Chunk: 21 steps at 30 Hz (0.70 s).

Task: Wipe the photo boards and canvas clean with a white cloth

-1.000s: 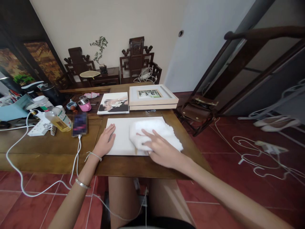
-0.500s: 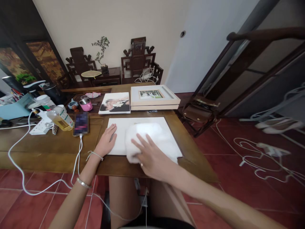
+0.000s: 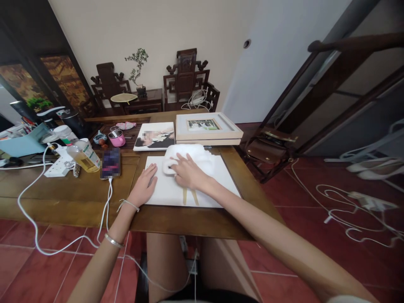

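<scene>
A white rectangular panel lies flat on the wooden table before me, with two tan strips showing near its front edge. My left hand rests on the panel's left side, fingers stretched out and holding nothing. A fluffy white cloth is bunched over the far part of the panel. On top of it my right hand presses down, fingers bent into the cloth. The cloth hides the panel's far middle edge.
Behind the panel lie a photo print and stacked picture frames. To the left are a phone on a white cable, a bottle of yellow liquid, a power strip and a pink cup. The table's right edge is close.
My right hand has slid the white cloth away from me to the panel's far edge, uncovering the two tan strips. My left hand stays on the left side.
</scene>
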Each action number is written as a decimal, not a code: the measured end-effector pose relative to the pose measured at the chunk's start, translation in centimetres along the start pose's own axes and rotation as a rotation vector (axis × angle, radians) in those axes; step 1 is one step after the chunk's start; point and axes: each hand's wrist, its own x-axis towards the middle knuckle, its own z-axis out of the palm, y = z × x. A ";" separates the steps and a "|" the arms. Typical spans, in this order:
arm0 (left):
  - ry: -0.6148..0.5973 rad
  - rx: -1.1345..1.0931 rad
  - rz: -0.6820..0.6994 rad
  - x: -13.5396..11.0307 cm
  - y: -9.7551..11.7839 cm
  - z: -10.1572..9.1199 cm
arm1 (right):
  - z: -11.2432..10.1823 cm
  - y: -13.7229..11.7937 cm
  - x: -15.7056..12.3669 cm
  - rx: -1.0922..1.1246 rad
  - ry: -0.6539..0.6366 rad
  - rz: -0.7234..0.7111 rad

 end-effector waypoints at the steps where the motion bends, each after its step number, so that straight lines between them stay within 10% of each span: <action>1: 0.005 -0.002 0.000 0.0 0.0 0.0 | 0.3 -0.1 0.6 -0.020 0.005 0.013; 14: -0.002 0.030 0.014 -0.1 -0.2 0.1 | -0.4 -5.3 -10.0 0.185 -0.063 -0.258; 21: 0.006 0.015 0.002 -0.1 -0.4 0.3 | -0.1 -1.2 -3.2 0.150 0.022 -0.072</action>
